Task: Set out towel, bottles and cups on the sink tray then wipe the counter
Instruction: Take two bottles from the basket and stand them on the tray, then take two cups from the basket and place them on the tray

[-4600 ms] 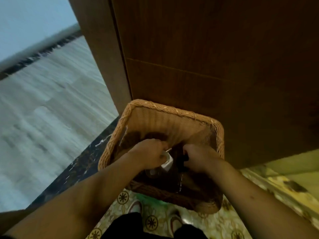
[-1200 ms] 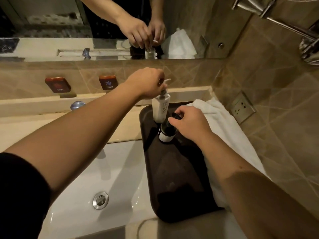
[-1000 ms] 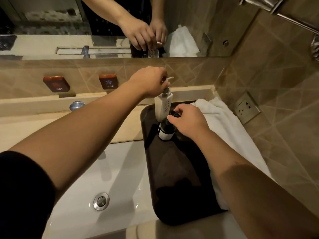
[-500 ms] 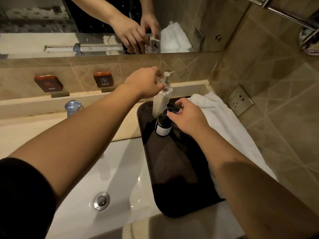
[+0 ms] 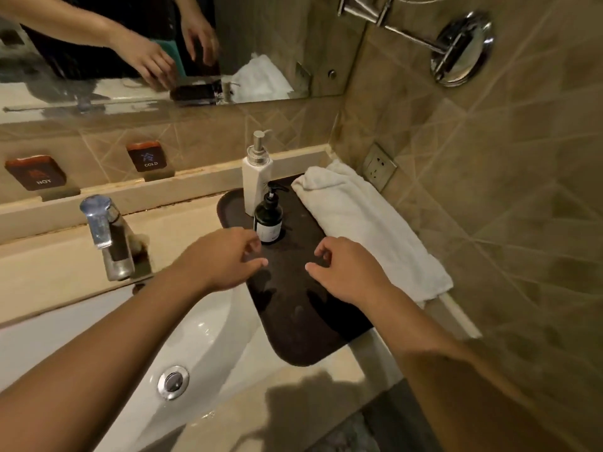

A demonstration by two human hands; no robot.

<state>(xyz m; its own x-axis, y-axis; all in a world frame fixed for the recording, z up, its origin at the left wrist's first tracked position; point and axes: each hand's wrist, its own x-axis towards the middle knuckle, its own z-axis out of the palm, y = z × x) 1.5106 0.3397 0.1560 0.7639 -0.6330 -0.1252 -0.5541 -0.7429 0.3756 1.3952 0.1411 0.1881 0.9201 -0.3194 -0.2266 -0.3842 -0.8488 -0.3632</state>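
A dark oblong tray (image 5: 303,324) lies on the counter to the right of the basin. At its far end stand a white pump bottle (image 5: 256,179) and, just in front of it, a dark pump bottle (image 5: 268,218) with a pale label. A folded white towel (image 5: 368,230) rests along the tray's right side. My left hand (image 5: 222,259) and my right hand (image 5: 346,272) hover over the tray's middle, nearer me than the bottles, fingers loosely curled and apart, holding nothing. No cups are in view.
A white basin (image 5: 202,334) with a metal drain (image 5: 173,382) sits left of the tray, a chrome tap (image 5: 106,236) behind it. HOT and COLD plaques, a mirror, a wall socket (image 5: 378,167) and a chrome wall fitting (image 5: 460,48) surround the counter.
Both hands have let go of the two bottles and drawn back toward me. The bottles now stand alone on the tray's far end.
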